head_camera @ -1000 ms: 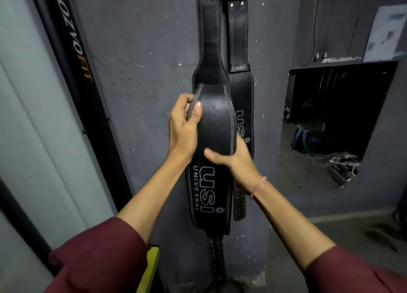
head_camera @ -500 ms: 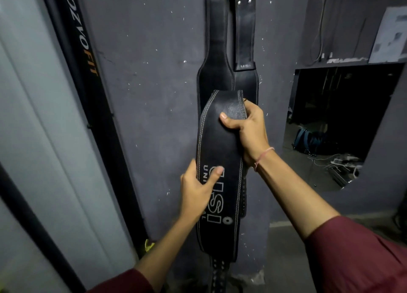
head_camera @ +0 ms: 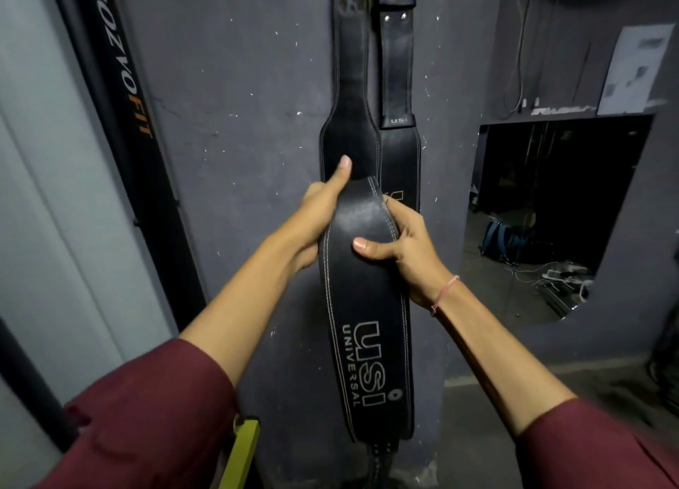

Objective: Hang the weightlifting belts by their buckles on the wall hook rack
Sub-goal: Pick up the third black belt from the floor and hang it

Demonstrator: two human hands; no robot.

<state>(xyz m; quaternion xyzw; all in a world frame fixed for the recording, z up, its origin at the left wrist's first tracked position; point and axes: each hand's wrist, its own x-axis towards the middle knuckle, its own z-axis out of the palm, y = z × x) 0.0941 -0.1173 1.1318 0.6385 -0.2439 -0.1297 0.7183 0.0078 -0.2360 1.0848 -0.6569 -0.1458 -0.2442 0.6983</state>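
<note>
A wide black leather belt point(head_camera: 371, 327) printed "USI UNIVERSAL" is bent over near its top, its lower part hanging down the grey wall. My left hand point(head_camera: 319, 213) grips its left edge at the bend, thumb pointing up. My right hand point(head_camera: 404, 246) grips the right edge, thumb across the front. Behind it, two more black belts hang from above: a left one point(head_camera: 349, 95) with holes near its top and a right one point(head_camera: 397, 76) with rivets. The hooks and buckles are out of view above.
A black post point(head_camera: 121, 95) with "FIT" lettering leans along the wall at left. A dark opening point(head_camera: 551, 201) at right shows a bag and cables on a floor. A yellow-green object point(head_camera: 242, 448) sits low at centre-left. A paper sheet point(head_camera: 632, 69) is pinned upper right.
My left hand has risen from the belt's lower left edge to its top bend. My right hand has slid down a little on the right edge. The view has tilted down.
</note>
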